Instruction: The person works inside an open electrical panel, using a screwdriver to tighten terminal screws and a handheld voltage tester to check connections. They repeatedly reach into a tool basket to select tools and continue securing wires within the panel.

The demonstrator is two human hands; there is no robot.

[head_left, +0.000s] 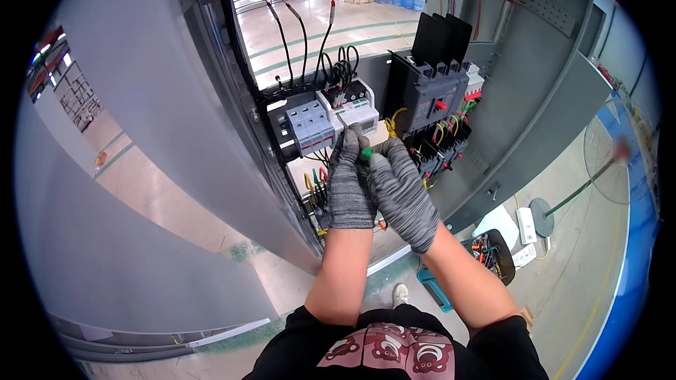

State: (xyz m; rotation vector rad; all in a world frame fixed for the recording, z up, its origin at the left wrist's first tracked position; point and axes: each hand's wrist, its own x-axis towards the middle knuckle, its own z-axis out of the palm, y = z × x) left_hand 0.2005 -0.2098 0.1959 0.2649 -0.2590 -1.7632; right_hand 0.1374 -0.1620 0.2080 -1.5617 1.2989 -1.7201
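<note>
Both hands wear grey knit gloves and meet in front of the open grey electrical cabinet [176, 134], near its centre. The left hand [348, 183] is raised with fingers extended upward, its fingertips touching the lower edge of the white metering module [355, 111]. It is closed lightly around the shaft area of a green-handled screwdriver [366, 153], and the exact grip cannot be told because the glove hides it. The right hand [400, 190] is curled into a narrow fist beside the left, touching it, and wraps the screwdriver handle, of which only a small green part shows between the two hands.

To the left of the white module sits a light grey fuse block [310, 127]. Black wires [303, 42] rise from the far side of these units. To the right stands a large dark grey circuit breaker [436, 95], with yellow wires [394, 123] just beside it and smaller black terminals below.

On the floor to the near right lie a black tray of tools [493, 253] and a blue case [435, 288]. A standing fan [605, 155] is farther right.
</note>
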